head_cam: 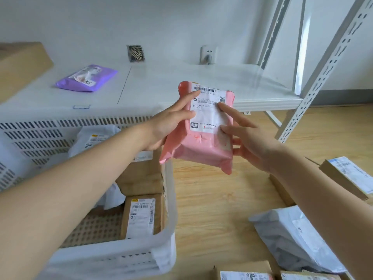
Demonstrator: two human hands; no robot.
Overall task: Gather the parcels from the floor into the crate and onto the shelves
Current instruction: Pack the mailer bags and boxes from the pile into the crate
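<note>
Pink parcel (203,130) was gripped by left hand (171,124) and right hand (250,142); label blurred. Crate (169,219) lay below-left, its contents partly hidden by the left forearm.

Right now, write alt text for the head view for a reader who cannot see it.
Both hands hold up a pink parcel, label facing the camera: the left hand grips its left edge, the right hand its right. Below left is a white crate holding boxes; a purple parcel lies on the white shelf behind, with more parcels on the wooden floor.
</note>
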